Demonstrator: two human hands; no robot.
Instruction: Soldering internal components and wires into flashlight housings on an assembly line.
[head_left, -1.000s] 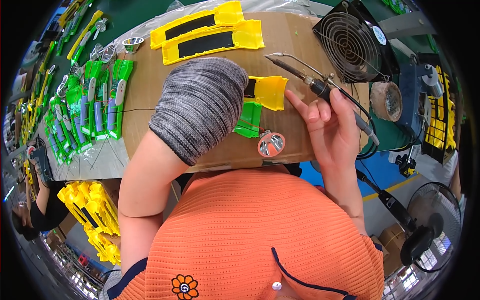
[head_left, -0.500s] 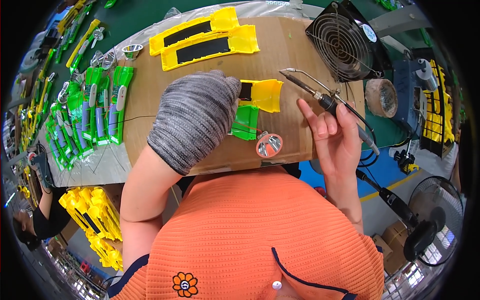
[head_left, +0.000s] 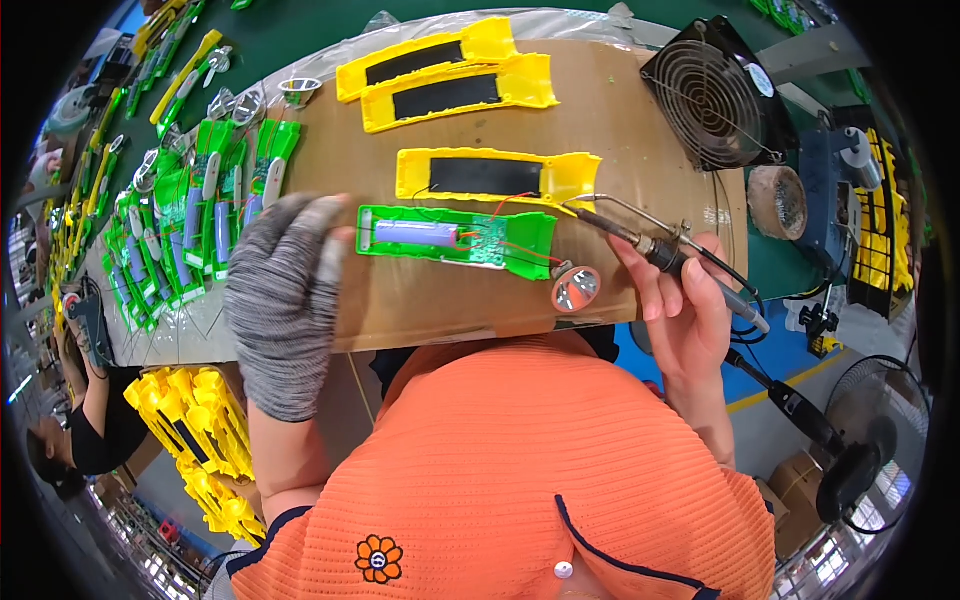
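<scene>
On the cardboard lies a green flashlight housing half (head_left: 540, 243) with a purple battery cell (head_left: 415, 234), a small circuit board (head_left: 488, 246) and thin wires. A round reflector (head_left: 576, 288) hangs off its right end by wires. Just beyond rests a yellow housing half (head_left: 572, 180) with a black pad. My left hand (head_left: 283, 305), in a grey knit glove, is beside the green housing's left end, its fingers slightly blurred and apart, with nothing visible in them. My right hand (head_left: 690, 310), bare, grips a soldering iron (head_left: 665, 255) with a thin metal tube; its tip is near the yellow piece's right end.
Two yellow housing halves (head_left: 455, 92) lie farther back. Wired green housings (head_left: 190, 225) crowd the left. At the right stand a black fan (head_left: 708, 100), a tape roll (head_left: 777, 202) and a blue device (head_left: 822, 185). More yellow parts (head_left: 195, 420) sit lower left; another person (head_left: 95, 430) is beyond.
My left hand has moved left, off the green and yellow pieces, uncovering the battery and board. The iron in my right hand has come down nearer the yellow piece. The whole view has shifted slightly.
</scene>
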